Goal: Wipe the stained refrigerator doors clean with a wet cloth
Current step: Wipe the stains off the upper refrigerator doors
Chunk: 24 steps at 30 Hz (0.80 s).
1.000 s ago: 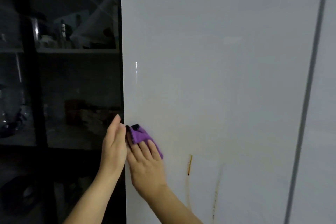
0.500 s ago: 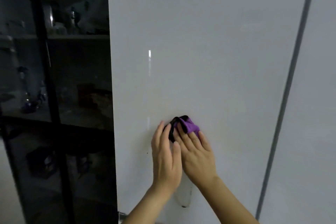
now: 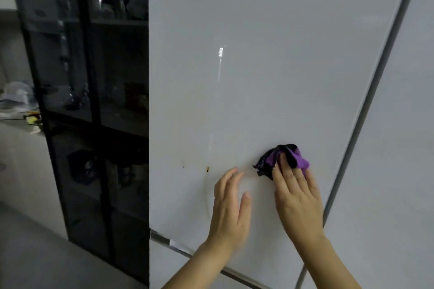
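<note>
The right hand lies flat against the left fridge door, fingers close together and pressing a bunched purple and black cloth onto the panel. The cloth sticks out above and to the left of the fingertips, low on the door and toward its right side, near the grey seam that divides this door from the right door.

The left hand is just left of the right, apart from it and from the cloth. It is open with fingers loosely together and the thumb out to the right, holding nothing; it is blurred, and whether it touches the door cannot be told.

Left of the left hand, two small marks sit on the door: a brownish-yellow spot with a faint streak running down from it, and a smaller dark speck further left. A bright reflection shows higher on the panel.

Below the hands a metal strip marks the door's lower edge, with another panel beneath.

To the left of the fridge stands a dark glass-fronted cabinet with dim items on its shelves. Further left, a pale surface carries some papers.
</note>
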Tool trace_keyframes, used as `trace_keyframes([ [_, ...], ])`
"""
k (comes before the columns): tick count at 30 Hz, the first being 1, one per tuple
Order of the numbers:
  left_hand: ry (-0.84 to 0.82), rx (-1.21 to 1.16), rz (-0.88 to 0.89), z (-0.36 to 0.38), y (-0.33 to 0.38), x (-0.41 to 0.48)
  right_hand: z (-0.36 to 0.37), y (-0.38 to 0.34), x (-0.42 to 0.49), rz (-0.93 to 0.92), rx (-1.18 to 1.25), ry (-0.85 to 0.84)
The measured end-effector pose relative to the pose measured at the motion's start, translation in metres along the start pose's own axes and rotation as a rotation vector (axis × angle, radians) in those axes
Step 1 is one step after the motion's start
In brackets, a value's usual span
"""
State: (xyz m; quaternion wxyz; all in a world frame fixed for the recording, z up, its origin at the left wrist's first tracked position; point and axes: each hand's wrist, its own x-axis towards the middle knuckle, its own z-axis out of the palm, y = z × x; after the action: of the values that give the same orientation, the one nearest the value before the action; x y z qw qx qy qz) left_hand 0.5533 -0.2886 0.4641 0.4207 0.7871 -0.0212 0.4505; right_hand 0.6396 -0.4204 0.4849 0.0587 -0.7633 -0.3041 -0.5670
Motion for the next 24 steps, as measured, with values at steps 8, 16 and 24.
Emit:
trace_keyframes([
  [8, -0.127, 0.034, -0.035, -0.004, 0.009, -0.012, -0.020, 0.037, -0.033, 0.137, -0.034, -0.010],
  [16, -0.251, -0.322, -0.278, 0.011, 0.040, -0.017, -0.082, -0.015, -0.020, 1.011, 1.379, -0.064],
  [24, -0.216, -0.872, -0.749, -0.016, 0.043, -0.012, -0.098, -0.055, -0.023, 1.627, 2.488, -0.184],
])
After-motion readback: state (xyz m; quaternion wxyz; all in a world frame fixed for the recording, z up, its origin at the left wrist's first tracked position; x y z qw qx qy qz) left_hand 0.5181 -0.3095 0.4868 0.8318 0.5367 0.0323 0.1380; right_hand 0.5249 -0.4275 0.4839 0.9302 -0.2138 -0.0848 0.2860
